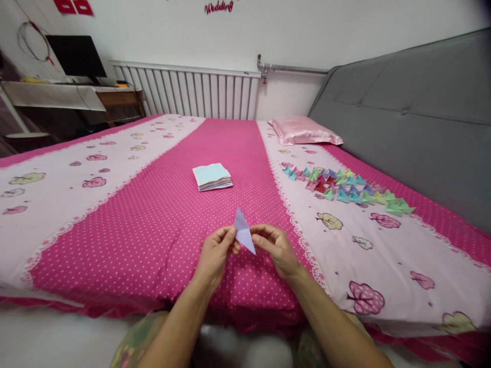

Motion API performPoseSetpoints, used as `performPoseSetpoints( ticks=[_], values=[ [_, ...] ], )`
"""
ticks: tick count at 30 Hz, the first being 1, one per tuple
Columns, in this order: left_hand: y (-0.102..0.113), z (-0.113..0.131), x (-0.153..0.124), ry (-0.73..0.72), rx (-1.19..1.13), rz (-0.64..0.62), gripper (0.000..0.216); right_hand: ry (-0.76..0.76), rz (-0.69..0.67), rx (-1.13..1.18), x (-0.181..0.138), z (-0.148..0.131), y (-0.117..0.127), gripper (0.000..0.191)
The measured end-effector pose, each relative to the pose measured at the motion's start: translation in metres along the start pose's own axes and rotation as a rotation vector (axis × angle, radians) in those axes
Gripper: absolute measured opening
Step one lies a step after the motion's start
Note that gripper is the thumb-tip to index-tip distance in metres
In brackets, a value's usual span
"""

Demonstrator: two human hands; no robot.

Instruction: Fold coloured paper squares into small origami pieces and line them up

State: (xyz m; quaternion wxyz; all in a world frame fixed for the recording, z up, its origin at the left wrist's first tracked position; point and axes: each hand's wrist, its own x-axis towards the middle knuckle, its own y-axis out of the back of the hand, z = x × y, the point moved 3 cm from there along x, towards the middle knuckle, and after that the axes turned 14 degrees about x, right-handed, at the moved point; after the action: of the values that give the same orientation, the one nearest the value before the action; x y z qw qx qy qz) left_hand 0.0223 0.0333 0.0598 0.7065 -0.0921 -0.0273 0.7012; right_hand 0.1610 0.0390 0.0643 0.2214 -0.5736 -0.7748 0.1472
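Observation:
A folded piece of lilac paper (244, 233), pointed at top and bottom, is held up above the bed's front part. My left hand (218, 250) pinches its left side between thumb and fingers. On the other side, my right hand (276, 249) has its fingers curled with thumb and forefinger at the paper's right edge; whether they grip it or only touch it is hard to see. Beyond my hands lies a stack of square coloured paper (213, 175), light blue on top. Several small folded paper boats (351, 193) in many colours stand in rows to the right.
The bed (153, 204) has a pink dotted cover with pale printed bands. A pink pillow (305, 131) lies at the far right, by the grey headboard (414, 107). Behind are a white radiator (192, 92) and a desk with a black monitor (76, 56).

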Motion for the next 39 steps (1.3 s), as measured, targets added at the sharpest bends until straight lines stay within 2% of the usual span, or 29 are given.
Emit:
performPoseSetpoints(
  ticks=[7, 13, 18, 22, 29, 39],
  values=[
    [-0.0017, -0.0008, 0.0013, 0.022, -0.031, 0.024, 0.023, -0.006, 0.017, 0.025, 0.0000, -0.0023, -0.0032, 0.023],
    [-0.0040, -0.0008, -0.0001, 0.017, 0.019, 0.012, 0.022, 0.058, 0.023, -0.064, 0.0007, 0.0000, -0.0010, 0.024],
    [-0.0036, 0.0016, -0.0007, -0.005, 0.056, 0.056, 0.024, 0.083, -0.003, -0.107, 0.0018, 0.0046, 0.0015, 0.025],
    [-0.0014, 0.0011, 0.0000, -0.024, 0.094, 0.087, 0.024, 0.100, 0.042, -0.131, 0.0035, 0.0070, 0.0036, 0.027],
    [-0.0025, -0.0008, 0.0007, -0.030, 0.131, 0.046, 0.033, 0.092, 0.061, -0.134, 0.0037, 0.0062, 0.0034, 0.031],
    [-0.0056, -0.0033, 0.0001, -0.013, 0.179, -0.010, 0.043, 0.125, 0.072, -0.280, 0.0010, 0.0001, -0.0007, 0.036]
  ],
)
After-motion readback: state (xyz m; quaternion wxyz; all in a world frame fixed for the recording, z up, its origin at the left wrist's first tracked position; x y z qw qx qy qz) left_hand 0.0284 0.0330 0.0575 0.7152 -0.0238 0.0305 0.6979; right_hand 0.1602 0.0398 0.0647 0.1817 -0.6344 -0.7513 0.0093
